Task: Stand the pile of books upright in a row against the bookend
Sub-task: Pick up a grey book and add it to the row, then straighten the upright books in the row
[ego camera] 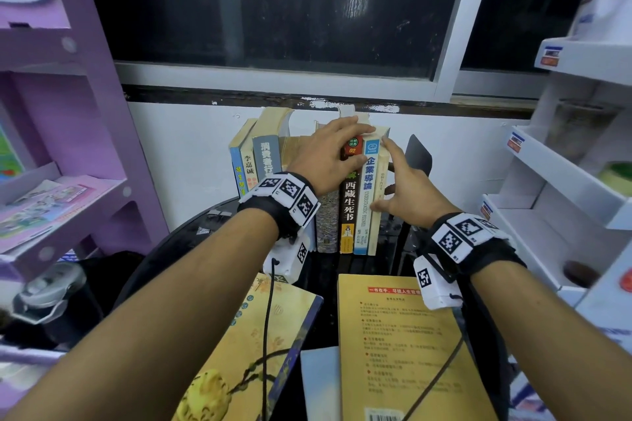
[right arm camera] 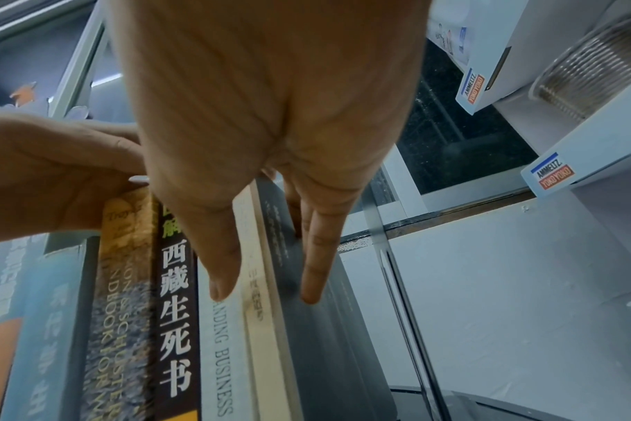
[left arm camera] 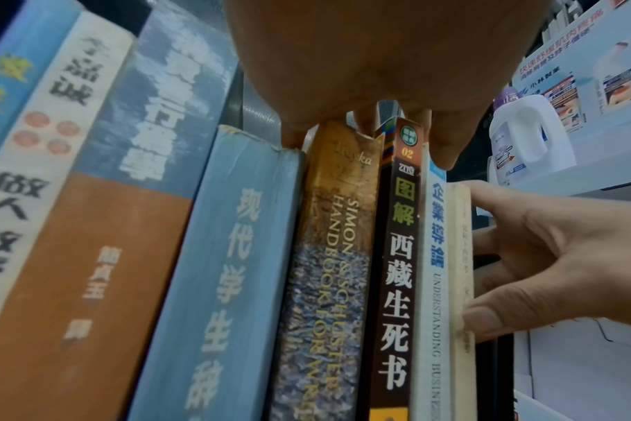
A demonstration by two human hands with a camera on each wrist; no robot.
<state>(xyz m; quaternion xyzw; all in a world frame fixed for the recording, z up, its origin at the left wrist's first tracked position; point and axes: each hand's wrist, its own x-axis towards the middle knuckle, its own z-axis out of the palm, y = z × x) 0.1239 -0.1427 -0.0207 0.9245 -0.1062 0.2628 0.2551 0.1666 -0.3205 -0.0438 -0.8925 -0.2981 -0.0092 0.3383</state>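
A row of upright books [ego camera: 263, 161] stands on the black table against the white wall. My left hand [ego camera: 355, 143] lies over the tops of the middle books, with its fingers curled behind them and its thumb on the black book's spine [left arm camera: 397, 256]. My right hand [ego camera: 386, 178] holds the thin cream book [ego camera: 378, 225] at the row's right end, thumb [left arm camera: 483, 316] on its spine and fingers flat along its grey cover [right arm camera: 325, 327]. The black bookend [ego camera: 420, 155] stands just right of that hand. Lying flat nearby are a yellow book [ego camera: 393, 345], a flower-patterned yellow book [ego camera: 246, 352] and a pale blue one [ego camera: 319, 383].
A purple shelf unit [ego camera: 68, 147] with booklets stands on the left. A white display shelf [ego camera: 564, 198] with bottles and jars stands on the right. A dark window [ego camera: 273, 10] runs above the wall. Cables hang from both wrist cameras over the flat books.
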